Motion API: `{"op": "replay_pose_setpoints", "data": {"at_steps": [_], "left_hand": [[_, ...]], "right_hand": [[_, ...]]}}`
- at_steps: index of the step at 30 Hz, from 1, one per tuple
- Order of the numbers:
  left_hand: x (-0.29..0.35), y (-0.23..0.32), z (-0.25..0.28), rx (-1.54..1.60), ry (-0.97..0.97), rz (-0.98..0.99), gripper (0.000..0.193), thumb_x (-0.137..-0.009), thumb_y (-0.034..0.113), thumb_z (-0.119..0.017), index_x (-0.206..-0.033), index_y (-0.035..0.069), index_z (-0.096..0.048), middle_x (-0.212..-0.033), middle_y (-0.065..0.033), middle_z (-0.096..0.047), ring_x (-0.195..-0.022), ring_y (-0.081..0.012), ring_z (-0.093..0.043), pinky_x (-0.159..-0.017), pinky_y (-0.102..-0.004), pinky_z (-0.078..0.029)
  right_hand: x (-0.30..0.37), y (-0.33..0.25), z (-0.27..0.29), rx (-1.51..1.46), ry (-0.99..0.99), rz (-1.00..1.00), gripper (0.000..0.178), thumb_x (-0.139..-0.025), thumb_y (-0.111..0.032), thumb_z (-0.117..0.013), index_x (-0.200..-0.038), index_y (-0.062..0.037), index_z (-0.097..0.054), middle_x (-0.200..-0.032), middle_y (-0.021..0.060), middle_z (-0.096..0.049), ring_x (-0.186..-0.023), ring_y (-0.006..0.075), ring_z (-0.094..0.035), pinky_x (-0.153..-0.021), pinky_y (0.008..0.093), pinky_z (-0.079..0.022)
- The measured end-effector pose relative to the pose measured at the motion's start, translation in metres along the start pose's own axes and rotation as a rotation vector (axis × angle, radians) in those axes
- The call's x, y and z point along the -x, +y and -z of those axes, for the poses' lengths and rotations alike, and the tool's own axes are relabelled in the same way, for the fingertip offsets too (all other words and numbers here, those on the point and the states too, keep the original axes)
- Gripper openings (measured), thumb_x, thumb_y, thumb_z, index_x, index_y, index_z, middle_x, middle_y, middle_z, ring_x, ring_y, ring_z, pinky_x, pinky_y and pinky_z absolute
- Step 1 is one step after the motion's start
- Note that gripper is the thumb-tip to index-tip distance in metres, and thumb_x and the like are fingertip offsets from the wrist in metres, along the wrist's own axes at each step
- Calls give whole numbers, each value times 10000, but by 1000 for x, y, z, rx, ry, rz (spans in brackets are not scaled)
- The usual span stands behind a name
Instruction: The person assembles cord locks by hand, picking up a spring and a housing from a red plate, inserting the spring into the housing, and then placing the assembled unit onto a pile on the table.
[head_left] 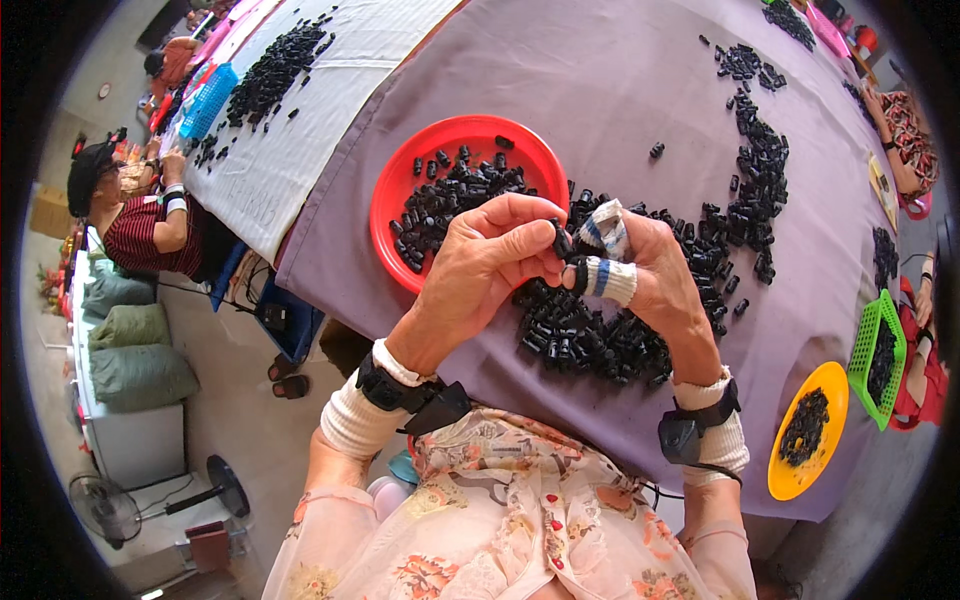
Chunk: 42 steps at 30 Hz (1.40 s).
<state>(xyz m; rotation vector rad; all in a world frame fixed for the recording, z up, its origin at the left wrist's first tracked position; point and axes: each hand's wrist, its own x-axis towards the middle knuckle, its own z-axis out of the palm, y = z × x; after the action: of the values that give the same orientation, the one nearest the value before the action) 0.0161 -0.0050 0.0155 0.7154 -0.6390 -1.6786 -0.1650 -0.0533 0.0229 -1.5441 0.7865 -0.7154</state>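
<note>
Between my two hands is a small black plastic part [561,240]. The thumb and fingers of my left hand [490,255] pinch it from the left. My right hand [645,260], with striped cloth covers on its thumb and a finger, closes on the same part from the right. Both hands are above the table, at the right edge of a red basin [385,185] holding many similar black parts. A loose pile of black parts [590,340] lies beneath and beyond my hands, and its finer shape cannot be made out.
A line of black parts [755,190] runs along the purple tablecloth [480,60]. To the right are a yellow plate [835,400] and a green basket [865,335], both with black bits. A person in a striped shirt [145,235] sits at the left table; others sit at the right.
</note>
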Motion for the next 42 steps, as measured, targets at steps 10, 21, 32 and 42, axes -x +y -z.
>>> {"op": "replay_pose_setpoints", "data": {"at_steps": [10,21,32,42], "left_hand": [[0,-5,-6,-36,-26,25,182,-888,115,-565,-1023,-4,-594,-867,-53,-629,-714,-93,-600,-636,-240,-537],[1,-3,-8,-82,-17,58,164,-881,106,-577,-1005,2,-601,-881,-56,-631,-722,-100,-609,-634,-237,-534],[0,-4,-8,-132,30,97,184,-872,109,-591,-1022,9,-626,-903,-44,-635,-759,-76,-596,-674,-220,-522],[0,-5,-7,-128,38,127,163,-865,106,-598,-986,1,-630,-901,-55,-640,-757,-89,-599,-662,-232,-524]], "right_hand": [[-3,2,2,117,-91,52,350,-657,-282,-768,-761,-24,-555,-596,4,-478,-565,87,-423,-519,266,-380],[-6,5,4,208,-108,86,401,-629,-307,-770,-726,-1,-528,-556,53,-456,-530,130,-423,-513,292,-393],[-5,4,4,221,-130,121,410,-653,-330,-749,-746,13,-543,-558,94,-457,-519,168,-431,-529,314,-407],[-3,9,4,249,-149,110,381,-690,-307,-727,-782,25,-565,-545,111,-467,-498,167,-419,-512,320,-406]]}}
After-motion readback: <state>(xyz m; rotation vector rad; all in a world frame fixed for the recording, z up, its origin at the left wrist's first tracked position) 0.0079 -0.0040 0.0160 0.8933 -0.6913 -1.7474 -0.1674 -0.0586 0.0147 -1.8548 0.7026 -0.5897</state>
